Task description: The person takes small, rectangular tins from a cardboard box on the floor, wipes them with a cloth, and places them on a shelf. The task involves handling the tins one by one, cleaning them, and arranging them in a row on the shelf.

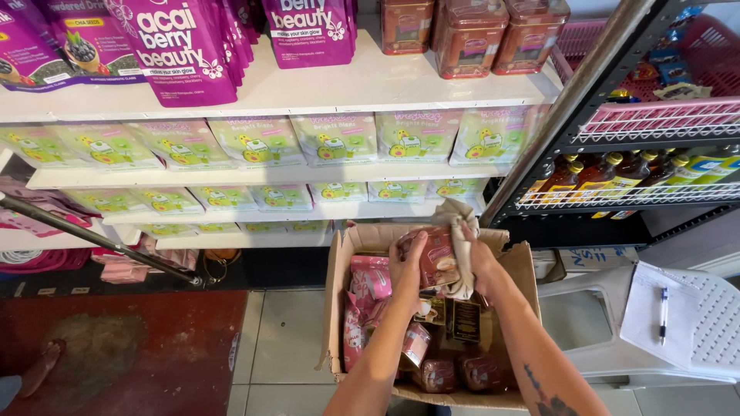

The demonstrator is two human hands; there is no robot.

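Both hands meet over an open cardboard box (347,254): left hand (408,266) grips a reddish packet (436,256), right hand (476,258) presses a beige cloth (460,223) against it. White chair (694,323) at three o'clock.

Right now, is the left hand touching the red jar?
Touching: the head view shows the left hand wrapped around the red jar, with the right hand pressing a cloth against it.

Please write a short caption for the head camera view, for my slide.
Over an open cardboard box, the left hand holds a reddish jar while the right hand presses a beige cloth on it.
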